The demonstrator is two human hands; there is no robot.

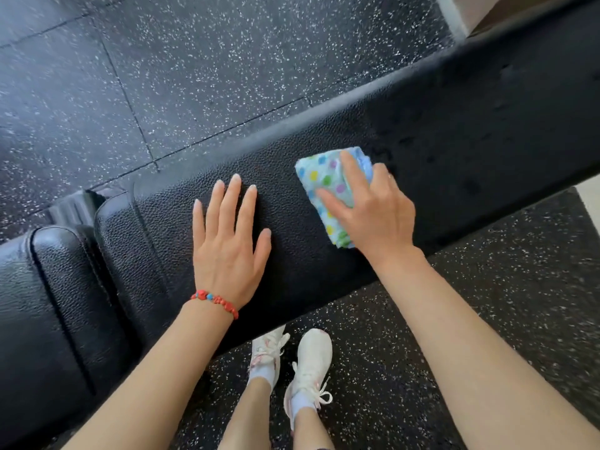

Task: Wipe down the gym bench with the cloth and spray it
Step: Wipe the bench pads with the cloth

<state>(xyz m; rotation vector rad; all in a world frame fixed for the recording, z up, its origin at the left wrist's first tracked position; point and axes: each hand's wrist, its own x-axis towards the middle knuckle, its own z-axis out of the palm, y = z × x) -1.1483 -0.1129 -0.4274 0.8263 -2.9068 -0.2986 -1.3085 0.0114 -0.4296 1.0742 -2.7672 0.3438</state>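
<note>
Head view. We count one black pebble-textured padded gym bench point(324, 271), one folded light-blue cloth with coloured polka dots point(326, 177), two hands, one red beaded bracelet point(216, 302), two white lace-up trainers point(310, 362).

The bench's long axis runs from lower left to upper right; its far end is blurred and both ends are cut off by the frame. A seam splits off a second pad at left.

Our left hand point(229, 248) lies flat on the pad, fingers spread wide, holding nothing. Our right hand point(373, 212) presses the cloth onto the bench top, fingers spread over it and covering part of it. Dark damp patches beyond the cloth are hard to make out.
</note>
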